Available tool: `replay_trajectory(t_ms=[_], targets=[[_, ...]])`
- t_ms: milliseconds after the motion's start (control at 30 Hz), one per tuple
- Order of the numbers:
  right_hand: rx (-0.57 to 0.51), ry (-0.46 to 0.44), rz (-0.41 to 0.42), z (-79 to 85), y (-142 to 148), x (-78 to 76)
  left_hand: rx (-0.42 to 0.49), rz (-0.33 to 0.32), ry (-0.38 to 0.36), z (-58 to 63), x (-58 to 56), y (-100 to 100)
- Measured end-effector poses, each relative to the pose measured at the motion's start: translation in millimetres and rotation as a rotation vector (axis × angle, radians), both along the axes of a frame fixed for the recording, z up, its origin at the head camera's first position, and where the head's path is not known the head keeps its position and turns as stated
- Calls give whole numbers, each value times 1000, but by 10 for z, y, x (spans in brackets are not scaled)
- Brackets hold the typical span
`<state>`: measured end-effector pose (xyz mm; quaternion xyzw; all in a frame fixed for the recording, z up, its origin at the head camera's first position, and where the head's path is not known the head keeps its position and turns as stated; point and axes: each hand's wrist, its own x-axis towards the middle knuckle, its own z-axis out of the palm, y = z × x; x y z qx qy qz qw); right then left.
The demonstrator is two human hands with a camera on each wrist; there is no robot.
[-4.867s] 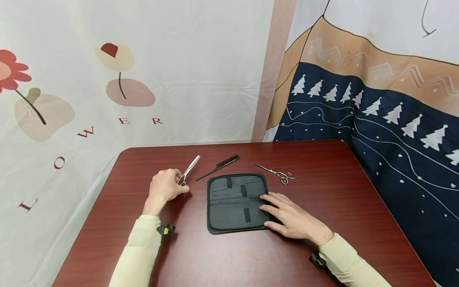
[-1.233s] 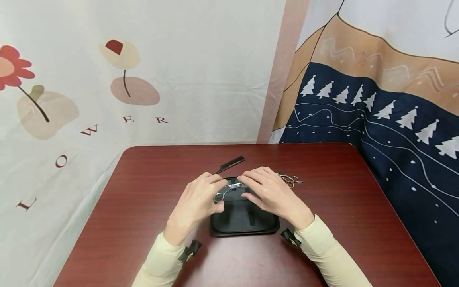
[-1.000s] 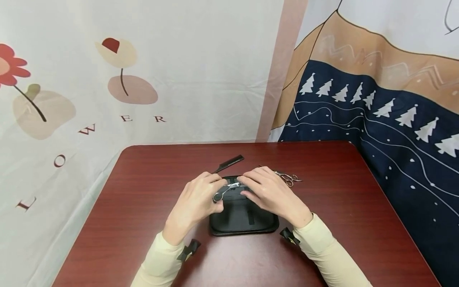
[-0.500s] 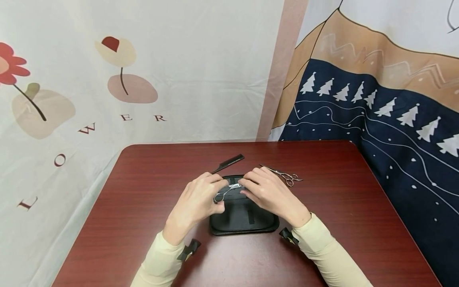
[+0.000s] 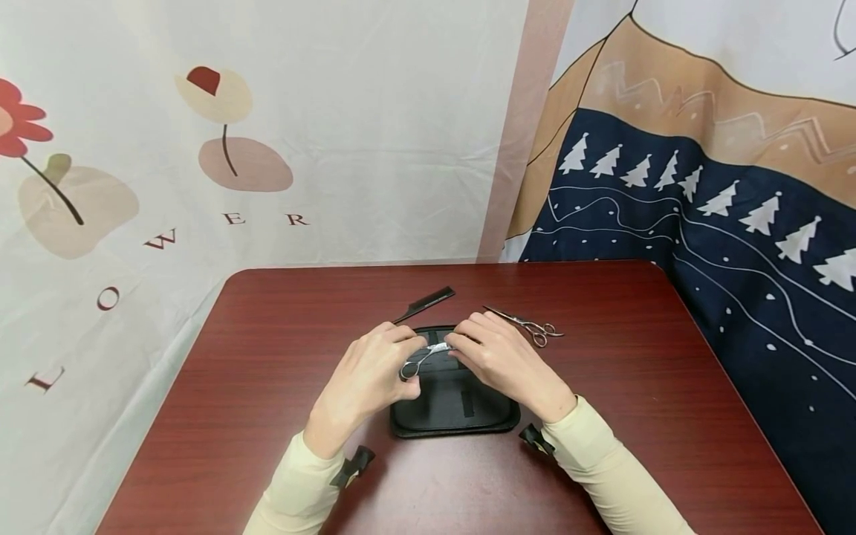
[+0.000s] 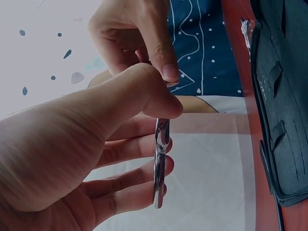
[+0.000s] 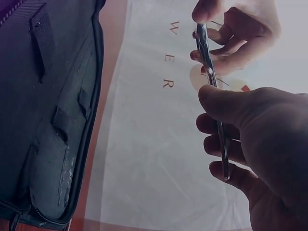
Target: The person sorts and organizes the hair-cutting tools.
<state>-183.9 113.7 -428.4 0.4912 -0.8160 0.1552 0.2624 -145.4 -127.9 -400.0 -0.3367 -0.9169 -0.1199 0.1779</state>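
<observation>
Pinched hairdressing scissors [image 5: 438, 347] by handles in left hand [image 5: 364, 375], by blades in right hand [image 5: 510, 364], above 12 o'clock half of black zippered case [image 5: 438, 416]. Noted tail comb [image 5: 431, 299] at 11 o'clock from it, second scissors [image 5: 527, 325] at 2 o'clock.

An indoor room, exact kind unclear, shown by printed hangings [image 5: 374, 134] behind a reddish-brown table [image 5: 622, 349].

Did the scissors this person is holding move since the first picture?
Yes. In the head view, the held scissors have moved rightward, from left of the black case to over it.
</observation>
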Motion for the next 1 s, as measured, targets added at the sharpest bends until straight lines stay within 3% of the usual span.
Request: replay_trajectory(t_ms=[1000], targets=[[-3,-78,-8,-17,-1,-1,32,-1,15,0,-3,5]])
